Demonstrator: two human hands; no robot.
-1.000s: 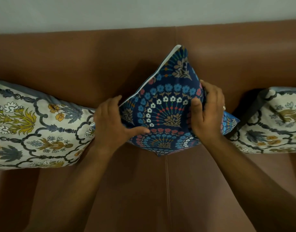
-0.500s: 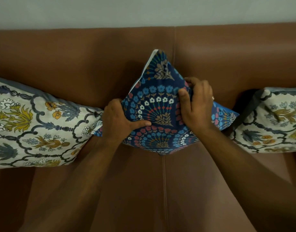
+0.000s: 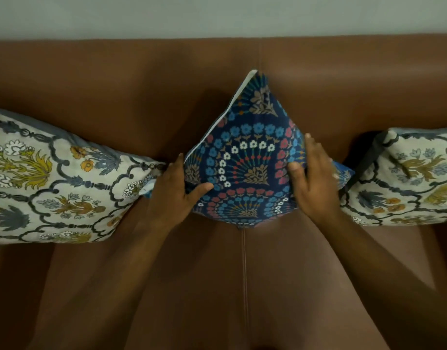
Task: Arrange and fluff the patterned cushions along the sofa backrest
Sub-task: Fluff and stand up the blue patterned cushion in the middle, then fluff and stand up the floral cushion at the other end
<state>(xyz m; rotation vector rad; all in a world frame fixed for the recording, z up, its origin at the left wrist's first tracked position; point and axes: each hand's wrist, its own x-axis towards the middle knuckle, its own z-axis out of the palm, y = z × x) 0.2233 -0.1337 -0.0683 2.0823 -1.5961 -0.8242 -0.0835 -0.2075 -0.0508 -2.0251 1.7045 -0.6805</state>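
A dark blue cushion (image 3: 245,157) with blue, red and white flower rings stands on one corner against the brown sofa backrest (image 3: 141,92), its top corner pointing up. My left hand (image 3: 178,188) clasps its left edge, thumb across the front. My right hand (image 3: 312,178) lies flatter against its right side, fingers straight and pointing up, thumb on the fabric. A cream floral cushion (image 3: 55,180) leans on the backrest at the left, and another cream floral cushion (image 3: 406,180) leans at the right.
The brown leather seat (image 3: 242,286) fills the foreground, with a seam running down its middle. A pale wall (image 3: 217,13) rises behind the sofa. The blue cushion's side corners touch or tuck behind the cream cushions.
My right hand has loosened from a pinch on the fabric to a flatter, straight-fingered hold on the cushion's right side. The cushion looks fuller and wider. My left hand has slid slightly outward.
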